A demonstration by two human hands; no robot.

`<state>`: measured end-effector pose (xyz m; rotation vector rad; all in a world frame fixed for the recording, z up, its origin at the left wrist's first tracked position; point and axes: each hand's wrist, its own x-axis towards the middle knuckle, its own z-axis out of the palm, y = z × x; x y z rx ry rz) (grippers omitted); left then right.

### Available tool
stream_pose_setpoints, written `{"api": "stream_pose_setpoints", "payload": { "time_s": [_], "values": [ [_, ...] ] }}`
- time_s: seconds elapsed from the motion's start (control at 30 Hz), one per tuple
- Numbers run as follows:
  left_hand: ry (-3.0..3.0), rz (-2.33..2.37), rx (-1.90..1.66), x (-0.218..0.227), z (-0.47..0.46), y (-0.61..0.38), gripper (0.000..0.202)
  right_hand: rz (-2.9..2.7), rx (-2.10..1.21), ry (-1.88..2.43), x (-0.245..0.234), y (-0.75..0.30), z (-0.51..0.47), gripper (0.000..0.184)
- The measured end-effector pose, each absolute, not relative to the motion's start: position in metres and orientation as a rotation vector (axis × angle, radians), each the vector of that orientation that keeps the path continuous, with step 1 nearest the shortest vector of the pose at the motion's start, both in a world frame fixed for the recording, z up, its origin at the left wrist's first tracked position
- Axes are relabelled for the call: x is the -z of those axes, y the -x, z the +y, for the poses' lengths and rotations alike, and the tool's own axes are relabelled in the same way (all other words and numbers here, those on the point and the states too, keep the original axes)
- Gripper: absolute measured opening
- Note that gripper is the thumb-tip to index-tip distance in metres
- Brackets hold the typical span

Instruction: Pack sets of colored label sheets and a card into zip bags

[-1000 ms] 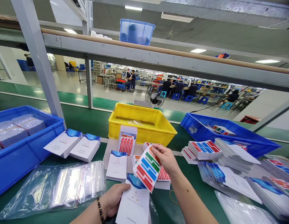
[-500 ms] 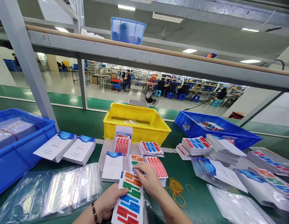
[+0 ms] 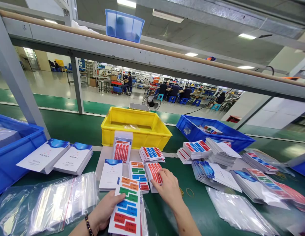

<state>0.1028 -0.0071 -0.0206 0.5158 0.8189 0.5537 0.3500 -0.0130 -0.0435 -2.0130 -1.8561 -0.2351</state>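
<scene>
My left hand (image 3: 107, 209) grips a sheet of coloured labels (image 3: 126, 205) in orange, green, blue and red, thumb on top. Under that sheet a clear plastic bag (image 3: 145, 218) shows, and a blue-and-white edge peeks out. My right hand (image 3: 168, 186) rests its fingertips on a stack of red label sheets (image 3: 152, 170), thumb and fingers apart. Between the hands lies a stack of multicoloured label sheets (image 3: 139, 170). White booklets with a blue top (image 3: 110, 175) stand left of it. Behind are red-and-blue label sheets (image 3: 152, 152) and an upright holder of red-striped sheets (image 3: 122, 150).
A yellow bin (image 3: 137, 137) stands at the back, between a blue bin (image 3: 216, 136) on the right and another blue bin (image 3: 19, 147) on the left. Clear bags (image 3: 66, 200) lie front left. A rubber band (image 3: 190, 192) lies right of my hand. A shelf beam (image 3: 152, 54) crosses above.
My right hand has moved right, from the multicoloured stack to the red sheets. My left hand still holds the coloured label sheet. The camera view has shifted to the right.
</scene>
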Motion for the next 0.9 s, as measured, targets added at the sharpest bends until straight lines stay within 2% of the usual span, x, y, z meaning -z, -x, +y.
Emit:
{"api": "stream_pose_setpoints", "payload": {
  "time_s": [0.17, 0.43, 0.6, 0.8, 0.9],
  "values": [
    [-0.527, 0.852, -0.505, 0.012, -0.008, -0.103, 0.042, -2.026, 0.099, 1.863, 0.043, -0.358, -0.018, 0.033],
    [-0.543, 0.861, -0.498, 0.017, -0.008, -0.104, 0.045, -2.016, 0.111, 1.849, 0.042, -0.361, -0.016, 0.023],
    [-0.540, 0.866, -0.494, 0.018, -0.008, -0.104, 0.045, -1.800, 0.324, 2.037, 0.052, -0.356, -0.009, 0.045],
    [-0.568, 0.840, -0.497, 0.017, -0.007, -0.103, 0.051, -1.790, 0.444, 2.190, 0.051, -0.340, -0.004, 0.019],
    [-0.579, 0.841, -0.491, 0.018, -0.007, -0.102, 0.051, -1.808, 0.511, 2.221, 0.049, -0.336, -0.006, 0.016]
  ]
}}
